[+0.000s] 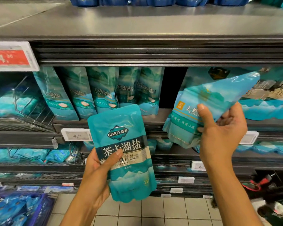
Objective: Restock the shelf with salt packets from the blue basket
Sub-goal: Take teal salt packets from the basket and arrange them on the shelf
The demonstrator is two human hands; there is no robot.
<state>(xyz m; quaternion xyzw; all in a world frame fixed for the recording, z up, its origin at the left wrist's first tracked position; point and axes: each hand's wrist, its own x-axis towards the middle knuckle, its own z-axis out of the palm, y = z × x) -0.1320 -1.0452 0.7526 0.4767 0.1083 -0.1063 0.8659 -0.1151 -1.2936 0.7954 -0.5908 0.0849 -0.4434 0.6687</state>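
— Where do the packets stand right now?

— Two are in hand. The left hand (96,173) grips a glossy teal plastic salt pouch (122,154) printed CAKA, thumb curled across its front, held upright below the front edge of the dark metal shelf (153,115). The right hand (222,132) pinches a second teal-and-turquoise salt pouch (207,108), tilted, its top corner already reaching into the shelf near the right end.

— So is the shelf filling up?

— Partly. A row of upright teal lake-salt pouches (104,90) leans along the shelf's left half, and between that row and the right-hand stock there's a dark gap (171,87) (likely where these go, though that's my guess).

— And the basket?

— The blue plastic basket (39,209) sits on the tiled floor at the lower left corner, with blue packets (10,207) lying in it. So I'd judge the job mid-way: neither held pouch is placed, and more remain below.
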